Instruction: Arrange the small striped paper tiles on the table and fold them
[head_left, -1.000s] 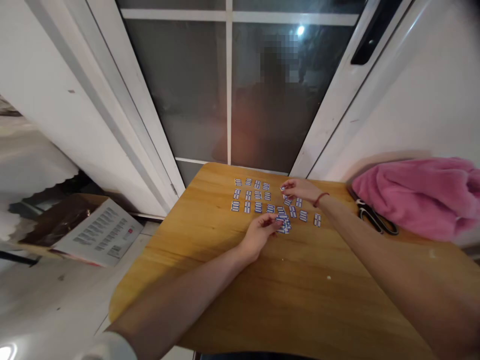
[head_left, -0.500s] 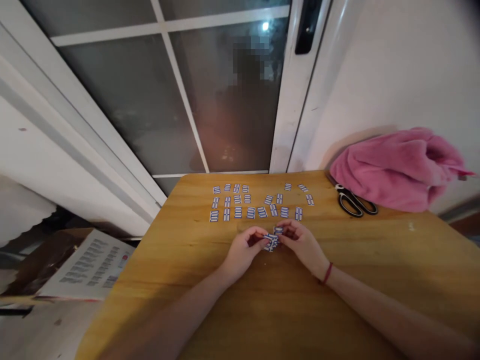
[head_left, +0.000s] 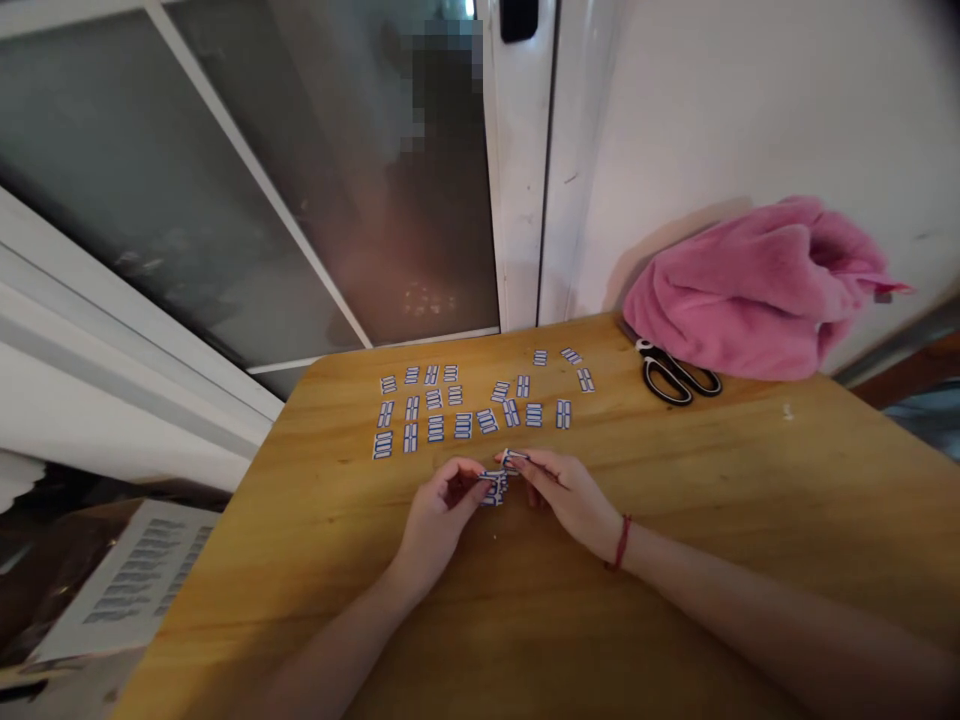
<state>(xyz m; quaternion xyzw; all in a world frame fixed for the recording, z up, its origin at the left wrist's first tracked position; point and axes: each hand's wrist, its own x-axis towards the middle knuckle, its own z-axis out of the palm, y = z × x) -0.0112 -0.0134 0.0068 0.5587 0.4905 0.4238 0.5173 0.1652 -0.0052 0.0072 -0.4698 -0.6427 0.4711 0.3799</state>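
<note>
Small white paper cards with blue stripes [head_left: 463,426] lie in loose rows on the wooden table, beyond both hands. A little bunch of the same cards [head_left: 492,489] is pinched between the thumb and fingers of my left hand [head_left: 439,515]. Close beside it, my right hand [head_left: 574,497] grips a single card [head_left: 514,458] by thumb and fingertips. That card sits just above and right of the bunch; whether the two touch I cannot tell. A red string bracelet circles my right wrist.
Black-handled scissors [head_left: 679,378] rest at the table's back right, partly beneath a pink plush cloth [head_left: 739,290]. Behind the wooden table [head_left: 675,540] stand a glass-paned door [head_left: 262,200] and a white wall. A cardboard box [head_left: 127,575] with printed text is low at the left.
The view has shifted, so the table and hands appear farther left. My right hand's card has come slightly up from the bunch and shows more plainly. The laid-out cards keep their arrangement.
</note>
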